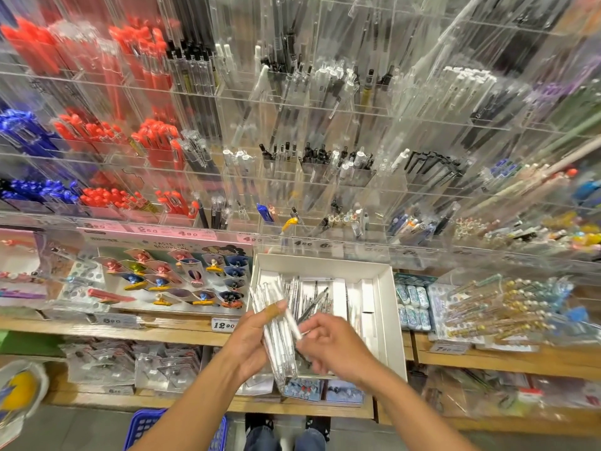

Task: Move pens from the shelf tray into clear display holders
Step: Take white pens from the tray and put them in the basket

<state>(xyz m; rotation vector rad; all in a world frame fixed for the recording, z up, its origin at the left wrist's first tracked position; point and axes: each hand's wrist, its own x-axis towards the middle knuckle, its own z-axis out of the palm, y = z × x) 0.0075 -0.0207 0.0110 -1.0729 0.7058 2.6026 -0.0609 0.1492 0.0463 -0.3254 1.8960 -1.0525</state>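
The white tray (387, 288) sat on the wooden shelf (182, 330), and everything here played out just above its near-left corner. The left hand (252, 340) was wrapped round a clear display holder (280, 353), fingers behind and thumb laid across the front, with a tan plaster on that thumb. The holder stood tilted, its open top leaning away toward the tray's left wall, and it was packed with white pens (274, 323).

To the right of the holder, over the tray's front edge, the right hand (328, 346) had its fingers curled, thumb and fingertips pinching one white pen (292, 325) at its lower end. That pen slanted up and left, its top lying against the bundle in the holder, just beside the left thumb.

Inside the tray, more pens (309, 297) lay loose toward the left and middle, some dark, some pale, with white card dividers to their right.

Behind the tray rose the clear wall holders (325, 177), tier on tier: red pens (156, 138) and blue pens (26, 128) far left, black and white ones straight above. Left of the tray stood a card of colourful clips (182, 281). Below it, at floor level, a blue basket (146, 428) showed.
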